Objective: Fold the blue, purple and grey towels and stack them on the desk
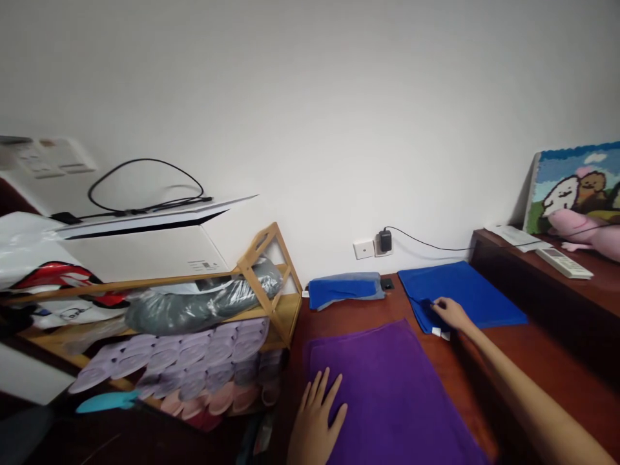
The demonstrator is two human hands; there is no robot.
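My left hand (317, 416) lies with fingers spread on the left edge of a purple cloth (392, 394), which is laid flat on the reddish-brown wooden surface (477, 381). Farther right, my right hand (451, 312) pinches the near left edge of a blue cloth (477, 294). That edge is bunched up at my fingertips, and white tags (440, 334) stick out below it. At the back, against the wall, sits a folded blue and grey cloth (345, 290).
On the left stands a wooden rack (283, 316) with lilac slippers (217, 345), a plastic-wrapped grey bundle (203, 303) and a white box (145, 252). A black plug (385, 241) trails its cable rightward. The raised ledge at right bears a remote (564, 263), a pink plush toy (591, 236) and a picture (576, 181).
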